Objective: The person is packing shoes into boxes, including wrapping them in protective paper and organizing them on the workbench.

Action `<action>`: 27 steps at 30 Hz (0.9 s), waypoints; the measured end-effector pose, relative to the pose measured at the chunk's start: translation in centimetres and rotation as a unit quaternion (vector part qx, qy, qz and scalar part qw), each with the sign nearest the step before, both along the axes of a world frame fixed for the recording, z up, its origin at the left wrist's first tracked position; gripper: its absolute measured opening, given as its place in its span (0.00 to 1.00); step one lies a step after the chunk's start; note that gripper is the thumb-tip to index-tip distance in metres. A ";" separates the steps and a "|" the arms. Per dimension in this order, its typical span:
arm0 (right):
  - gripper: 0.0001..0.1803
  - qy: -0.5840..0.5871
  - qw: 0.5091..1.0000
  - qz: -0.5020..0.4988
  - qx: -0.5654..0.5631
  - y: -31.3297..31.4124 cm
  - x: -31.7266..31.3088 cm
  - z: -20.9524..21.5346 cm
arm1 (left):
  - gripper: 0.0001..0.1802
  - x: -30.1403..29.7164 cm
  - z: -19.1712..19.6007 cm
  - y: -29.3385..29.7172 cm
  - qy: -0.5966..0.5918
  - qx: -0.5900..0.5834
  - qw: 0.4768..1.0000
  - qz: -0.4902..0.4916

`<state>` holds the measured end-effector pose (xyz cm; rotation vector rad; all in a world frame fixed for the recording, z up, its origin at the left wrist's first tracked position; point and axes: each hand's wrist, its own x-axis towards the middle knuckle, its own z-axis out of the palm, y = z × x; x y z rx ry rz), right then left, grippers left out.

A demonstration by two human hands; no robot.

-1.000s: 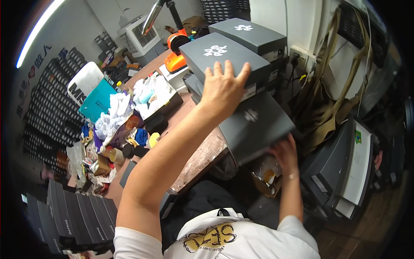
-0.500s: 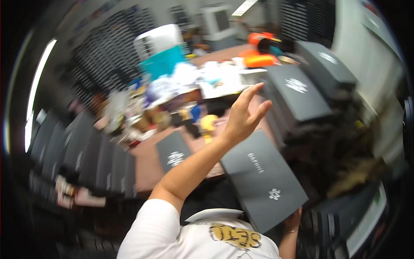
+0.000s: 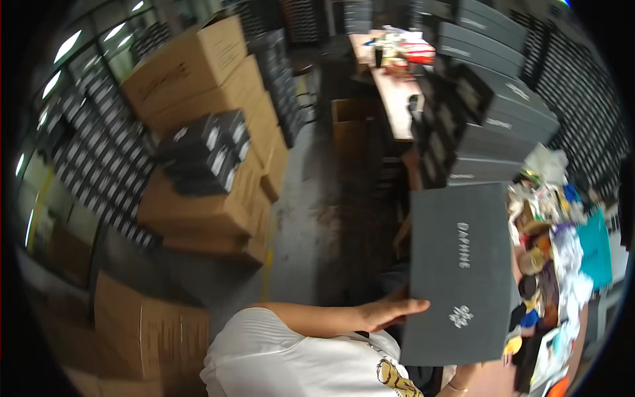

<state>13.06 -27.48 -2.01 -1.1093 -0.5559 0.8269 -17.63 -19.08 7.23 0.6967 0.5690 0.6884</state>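
A dark grey shoebox point(image 3: 433, 284) with pale lettering and a flower-like emblem on its lid is held in front of my chest. My left hand point(image 3: 393, 311) grips its left edge, thumb showing at the side and the other fingers hidden beneath. At the near edge, my right hand point(image 3: 471, 374) holds the box from below, mostly covered by it. The box looks closed, with its lid facing up.
Grey shoeboxes point(image 3: 506, 126) are stacked on the table beyond. Cluttered small items point(image 3: 536, 258) and a teal sheet point(image 3: 593, 248) lie to the right. Brown cartons point(image 3: 198, 212) with dark boxes on top line the left, beside a grey floor aisle point(image 3: 324, 218).
My view has swung left from the table toward the aisle and cartons. My left hand, raised in the air before, now grips the shoebox's left edge; the right hand still holds it.
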 end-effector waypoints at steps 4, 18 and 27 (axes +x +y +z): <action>0.37 -0.010 0.903 0.428 0.037 9.1 -9.8 6.8 | 0.38 -8.0 1.0 -0.7 -0.019 -0.109 0.966 0.232; 0.14 0.004 0.862 0.464 -0.202 18.4 -18.3 0.2 | 0.35 -43.8 6.1 0.8 0.062 0.097 0.574 0.810; 0.11 0.005 0.856 0.442 -0.268 20.5 -24.4 -1.1 | 0.50 -58.4 10.7 13.5 -0.065 0.069 0.620 0.779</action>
